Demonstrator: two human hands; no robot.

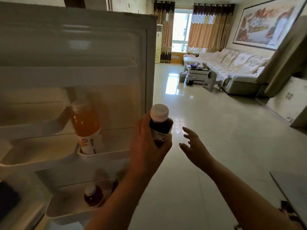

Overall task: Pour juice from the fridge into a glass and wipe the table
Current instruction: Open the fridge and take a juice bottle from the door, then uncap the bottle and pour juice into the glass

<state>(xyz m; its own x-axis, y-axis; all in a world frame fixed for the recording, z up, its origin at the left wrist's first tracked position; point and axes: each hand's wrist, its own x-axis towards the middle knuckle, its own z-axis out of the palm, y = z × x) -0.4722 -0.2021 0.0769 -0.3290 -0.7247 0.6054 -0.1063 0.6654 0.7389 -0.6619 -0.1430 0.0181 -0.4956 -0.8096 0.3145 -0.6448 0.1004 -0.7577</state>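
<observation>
Bottle of dark purple juice with a white screw cap (160, 124) is being held upright just beside the edge of the open white plastic fridge door (83, 47), the left hand (147, 146) wrapping fingers and thumb round its labelled body below the cap. The right hand (194, 146) is hovering near the bottle without touching it, fingers spread and relaxed, grasping nothing. A clear bottle of orange juice with a white label (86, 125) is standing in a door shelf, and a second small dark bottle (93, 195) is sitting in the shelf below.
</observation>
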